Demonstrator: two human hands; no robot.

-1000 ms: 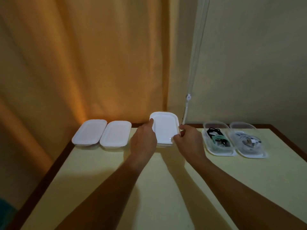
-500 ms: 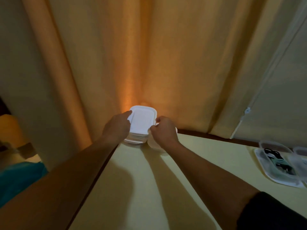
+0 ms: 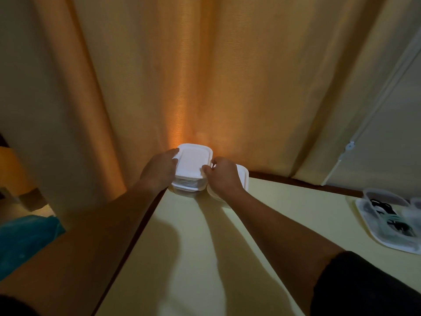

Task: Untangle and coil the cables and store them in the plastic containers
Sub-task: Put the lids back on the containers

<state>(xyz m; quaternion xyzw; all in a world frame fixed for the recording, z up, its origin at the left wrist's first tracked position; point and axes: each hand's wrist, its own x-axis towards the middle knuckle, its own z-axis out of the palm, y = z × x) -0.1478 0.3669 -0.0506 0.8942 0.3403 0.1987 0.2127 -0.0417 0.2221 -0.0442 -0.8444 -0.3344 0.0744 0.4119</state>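
Observation:
A lidded white plastic container (image 3: 193, 161) sits on top of another closed container (image 3: 185, 190) at the table's far left corner. My left hand (image 3: 159, 172) holds its left side, fingers along the lid's edge. My right hand (image 3: 222, 176) pinches its right edge with curled fingers. A third closed container (image 3: 242, 179) stands just right of the stack, partly hidden behind my right hand. At the far right an open container (image 3: 376, 236) holds coiled black and pale green cables (image 3: 387, 221).
An orange curtain (image 3: 182, 76) hangs close behind the stack. The yellow table (image 3: 205, 258) has a dark left edge running toward me, with a drop to the floor and a teal cloth (image 3: 22, 233) beyond it. Part of a further container shows at the right border.
Both hands carried the lidded container from the table's middle to the far left corner and set it on top of another closed container. The view swung left with them.

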